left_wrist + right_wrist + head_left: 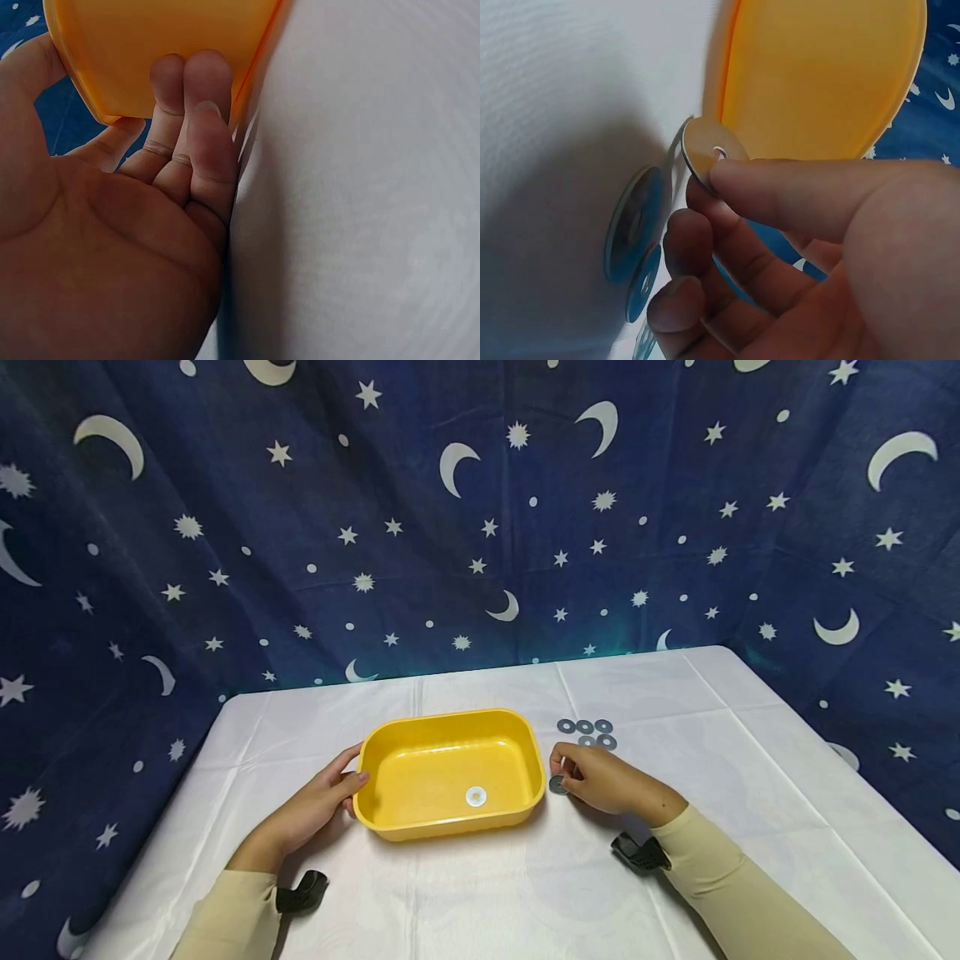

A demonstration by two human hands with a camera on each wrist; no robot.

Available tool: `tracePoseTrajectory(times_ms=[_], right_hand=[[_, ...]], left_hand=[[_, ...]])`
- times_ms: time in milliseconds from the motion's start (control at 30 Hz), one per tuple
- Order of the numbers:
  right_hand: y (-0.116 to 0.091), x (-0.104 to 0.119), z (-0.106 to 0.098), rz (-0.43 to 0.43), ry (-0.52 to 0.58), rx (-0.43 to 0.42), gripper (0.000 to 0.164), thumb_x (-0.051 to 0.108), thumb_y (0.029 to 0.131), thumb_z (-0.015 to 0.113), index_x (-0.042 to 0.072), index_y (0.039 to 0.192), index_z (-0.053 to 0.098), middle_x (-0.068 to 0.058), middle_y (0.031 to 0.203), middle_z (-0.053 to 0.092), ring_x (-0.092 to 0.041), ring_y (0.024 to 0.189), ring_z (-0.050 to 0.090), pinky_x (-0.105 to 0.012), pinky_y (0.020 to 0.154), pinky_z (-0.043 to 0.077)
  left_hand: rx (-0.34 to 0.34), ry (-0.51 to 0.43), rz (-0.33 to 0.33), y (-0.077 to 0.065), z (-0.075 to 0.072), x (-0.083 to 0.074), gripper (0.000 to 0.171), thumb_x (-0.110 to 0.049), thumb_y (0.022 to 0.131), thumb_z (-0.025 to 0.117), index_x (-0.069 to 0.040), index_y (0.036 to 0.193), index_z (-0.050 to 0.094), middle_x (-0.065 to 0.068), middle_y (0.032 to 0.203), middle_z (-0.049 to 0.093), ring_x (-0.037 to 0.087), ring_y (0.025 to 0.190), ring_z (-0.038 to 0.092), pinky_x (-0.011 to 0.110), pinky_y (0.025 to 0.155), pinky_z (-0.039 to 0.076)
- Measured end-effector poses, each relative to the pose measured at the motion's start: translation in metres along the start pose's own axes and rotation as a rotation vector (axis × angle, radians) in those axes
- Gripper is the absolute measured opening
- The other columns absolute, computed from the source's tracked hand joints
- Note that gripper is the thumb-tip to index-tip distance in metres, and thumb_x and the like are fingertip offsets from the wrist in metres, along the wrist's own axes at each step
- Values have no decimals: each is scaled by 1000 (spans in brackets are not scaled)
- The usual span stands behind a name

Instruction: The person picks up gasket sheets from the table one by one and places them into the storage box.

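Observation:
A yellow plastic basin (450, 823) stands on the white-covered table. My left hand (318, 806) grips its left end, thumb over the rim and other fingers against the outer wall (127, 45). Just beyond the basin's right end, my right hand (611, 778) pinches a flat metal washer (699, 142) between thumb and index finger. On the basin floor lies a pale round disc (469, 797) with a yellow centre. Several grey washers (585, 727) lie in two rows past the right hand, one partly hidden by it.
White cloth (480, 902) with fold creases covers the table. A dark blue curtain (420, 568) with moons and stars hangs behind and along both sides. Each wrist bears a black camera mount (303, 893).

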State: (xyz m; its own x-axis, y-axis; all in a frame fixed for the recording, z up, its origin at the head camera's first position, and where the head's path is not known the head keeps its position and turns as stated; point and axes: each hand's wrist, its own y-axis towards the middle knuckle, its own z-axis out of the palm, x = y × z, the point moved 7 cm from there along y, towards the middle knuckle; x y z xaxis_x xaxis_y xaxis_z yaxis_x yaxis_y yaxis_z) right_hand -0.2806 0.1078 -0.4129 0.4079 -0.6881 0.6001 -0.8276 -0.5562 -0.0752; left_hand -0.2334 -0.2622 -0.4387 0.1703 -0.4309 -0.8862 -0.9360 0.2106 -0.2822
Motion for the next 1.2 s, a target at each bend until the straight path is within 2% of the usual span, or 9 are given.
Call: tracePoseTrajectory(times_ms=[233,567,900,1033,1200], right_hand=[[0,4,-3,-7,6,-20,15,0,92,60,12,98,57,2,73,54,-13,64,50,-25,58,43],[-2,15,-12,7,59,-119,14,1,95,59,13,101,56,-3,78,57,-14,61,52,-25,53,48],[-5,28,-24,-54,4,-273,14,3,94,64,15,101,59,1,82,60,-13,72,51,-23,64,46],[-6,30,-27,-54,12,-298,14,3,95,63,15,101,59,-2,84,63,-13,74,51,-23,65,45],[-9,35,-29,-60,28,-326,14,3,95,64,14,102,59,1,84,62,-13,74,51,-23,65,46]], left_hand=[[4,-5,13,-1,0,0,61,-43,105,48,-25,157,23,6,89,55,18,82,56,28,90,38],[3,0,14,-1,0,0,60,-42,105,47,-26,158,23,8,92,56,18,82,57,28,91,38],[-1,-2,5,-1,-1,0,62,-44,104,47,-26,158,22,6,90,55,18,84,56,30,92,37],[-4,-1,7,-1,-1,0,61,-43,105,47,-26,158,22,7,90,55,18,83,56,29,92,37],[-8,6,2,0,-1,1,62,-44,104,47,-26,158,22,7,91,55,18,84,56,31,92,36]])
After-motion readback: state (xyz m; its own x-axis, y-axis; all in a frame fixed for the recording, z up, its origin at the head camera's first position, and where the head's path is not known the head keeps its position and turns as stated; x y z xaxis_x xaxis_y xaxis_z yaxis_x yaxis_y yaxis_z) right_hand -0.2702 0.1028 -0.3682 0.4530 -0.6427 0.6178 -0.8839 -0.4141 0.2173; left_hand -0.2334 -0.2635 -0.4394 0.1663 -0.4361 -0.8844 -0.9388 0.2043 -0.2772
